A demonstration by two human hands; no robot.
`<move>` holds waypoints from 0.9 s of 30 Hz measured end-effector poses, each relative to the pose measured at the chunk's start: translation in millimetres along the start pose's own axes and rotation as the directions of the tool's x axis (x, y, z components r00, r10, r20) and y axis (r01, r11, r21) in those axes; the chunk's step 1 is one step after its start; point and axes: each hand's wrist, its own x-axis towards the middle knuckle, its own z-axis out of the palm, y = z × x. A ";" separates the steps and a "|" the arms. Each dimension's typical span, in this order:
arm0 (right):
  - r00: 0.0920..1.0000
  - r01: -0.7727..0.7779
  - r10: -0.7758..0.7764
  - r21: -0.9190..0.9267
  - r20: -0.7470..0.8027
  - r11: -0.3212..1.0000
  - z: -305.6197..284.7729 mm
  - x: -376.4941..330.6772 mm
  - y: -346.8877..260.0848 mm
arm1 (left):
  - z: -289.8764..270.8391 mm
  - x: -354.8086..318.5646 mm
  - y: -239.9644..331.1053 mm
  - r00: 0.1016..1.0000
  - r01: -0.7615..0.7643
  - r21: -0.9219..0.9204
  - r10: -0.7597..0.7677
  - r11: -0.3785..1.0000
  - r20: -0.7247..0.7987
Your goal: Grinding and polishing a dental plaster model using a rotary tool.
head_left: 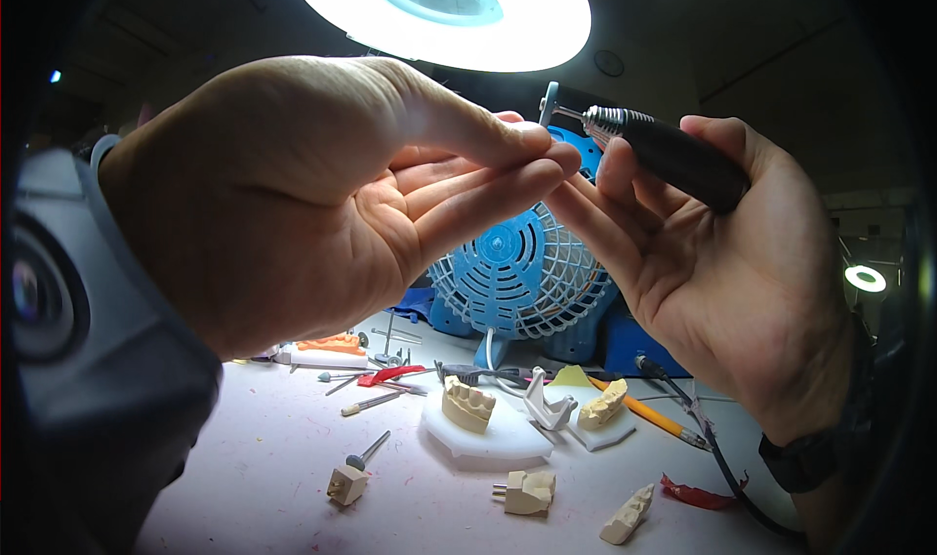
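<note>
In front of the fan, at face height under the lamp, my right hand (752, 272) grips a black rotary handpiece (673, 155) with a ribbed metal nose. A thin grey disc (549, 104) is mounted on its shank and stands edge-on at the fingertips of my left hand (283, 164). The left thumb and fingers are pressed together in a pinch; whatever lies between them is hidden. Fingertips of both hands meet or nearly meet. Below, a cream plaster tooth model (468, 405) rests on a white plate (488, 446), and another plaster piece (603, 405) is to its right.
Loose plaster blocks (530, 493) with metal pins lie near the front, beside a grey disc bit (369, 463). A blue fan (503, 262) stands behind. Overhead hangs a bright ring lamp (547, 28). A dark cable (722, 457) and red strip (703, 493) lie right.
</note>
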 end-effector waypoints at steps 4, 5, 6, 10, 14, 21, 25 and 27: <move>0.986 0.042 -0.059 -0.107 -0.157 0.993 16.8 -6.1 -3.0 | -1.6 0.4 3.9 0.999 0.043 -0.035 -0.043 0.998 -0.008; 0.978 0.022 -0.040 -0.093 -0.206 0.995 21.0 -7.4 -3.4 | -0.8 -3.7 4.6 0.999 0.046 -0.038 -0.047 0.998 -0.019; 0.959 -0.067 0.065 -0.001 -0.275 0.998 26.4 -3.7 -9.4 | -0.1 -7.8 4.9 0.998 0.049 -0.040 -0.050 0.998 -0.029; 0.995 -0.019 0.020 0.018 -0.093 1.000 32.8 -4.9 -3.1 | 8.1 -11.7 6.5 0.999 0.016 -0.024 -0.017 1.000 -0.029; 0.940 -0.095 0.135 0.137 -0.313 0.986 35.8 -4.8 -10.9 | 10.2 -17.8 10.1 1.000 0.017 0.017 -0.018 1.000 0.023; 0.998 0.036 -0.040 -0.098 -0.039 0.995 21.2 -9.3 -3.1 | -6.4 -0.8 14.1 0.997 0.020 -0.008 -0.019 1.000 0.075; 0.989 0.093 -0.106 -0.119 -0.104 0.988 22.7 -12.4 -0.5 | -0.9 -9.6 14.1 1.000 -0.021 0.032 0.021 0.999 0.012; 0.995 0.082 -0.086 -0.071 -0.054 0.994 24.9 -12.5 -0.3 | 4.7 -18.6 15.0 1.000 -0.004 0.015 0.004 1.000 -0.004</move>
